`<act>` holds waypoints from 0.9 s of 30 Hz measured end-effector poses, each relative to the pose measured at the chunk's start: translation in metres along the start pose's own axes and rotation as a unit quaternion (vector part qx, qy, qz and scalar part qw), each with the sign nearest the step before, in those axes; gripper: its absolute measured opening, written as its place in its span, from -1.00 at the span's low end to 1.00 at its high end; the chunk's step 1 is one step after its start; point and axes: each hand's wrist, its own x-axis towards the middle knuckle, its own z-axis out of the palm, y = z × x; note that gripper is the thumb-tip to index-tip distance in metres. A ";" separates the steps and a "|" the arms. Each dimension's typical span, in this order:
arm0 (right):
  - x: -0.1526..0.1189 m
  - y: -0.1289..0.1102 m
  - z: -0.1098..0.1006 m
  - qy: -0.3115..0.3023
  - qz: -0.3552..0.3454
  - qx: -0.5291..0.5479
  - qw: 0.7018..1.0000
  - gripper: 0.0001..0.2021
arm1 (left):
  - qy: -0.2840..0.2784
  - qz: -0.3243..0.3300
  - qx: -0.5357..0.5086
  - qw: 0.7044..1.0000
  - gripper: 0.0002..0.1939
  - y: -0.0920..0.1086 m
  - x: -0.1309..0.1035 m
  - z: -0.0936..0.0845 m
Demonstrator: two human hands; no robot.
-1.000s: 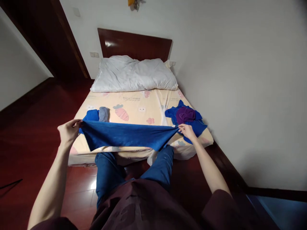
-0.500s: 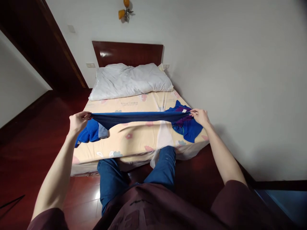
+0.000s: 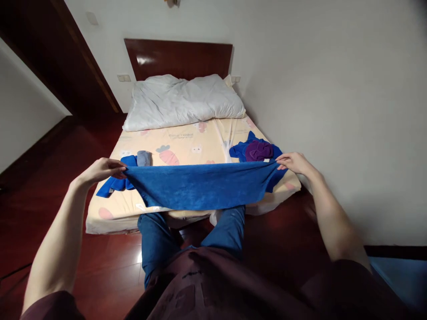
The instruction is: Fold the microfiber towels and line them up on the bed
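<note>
A blue towel [image 3: 200,186] is stretched wide between my hands above the near part of the bed. My left hand [image 3: 108,169] pinches its left upper corner, and my right hand [image 3: 290,162] pinches the right one, near a small white tag. Behind the left end lie rolled blue cloths [image 3: 125,183] and a grey roll [image 3: 144,158]. A purple cloth [image 3: 259,151] rests bunched on a crumpled blue cloth [image 3: 238,151] beyond the towel's right end.
The bed [image 3: 125,149] has a patterned cream sheet and a white quilt [image 3: 183,102] against a dark wooden headboard [image 3: 180,58]. A white wall [image 3: 333,111] rises on the right. My legs stand at the bed's near edge.
The towel now hangs down broad and flat instead of showing as a narrow strip. My hands have moved slightly farther apart, and the view has tilted down a little.
</note>
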 end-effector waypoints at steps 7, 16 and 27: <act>0.049 0.000 0.037 0.022 0.019 -0.010 1.000 -0.92 | 0.041 -0.027 -0.069 0.996 -0.70 -0.007 0.045 0.024; 0.093 -0.025 0.066 0.280 -0.113 -0.085 0.950 -0.75 | 0.361 0.109 -0.046 0.925 -0.69 0.002 0.104 0.047; 0.059 0.036 0.148 0.205 -0.102 -0.084 0.970 -0.68 | 0.295 0.177 0.086 0.935 -0.61 -0.098 0.079 0.115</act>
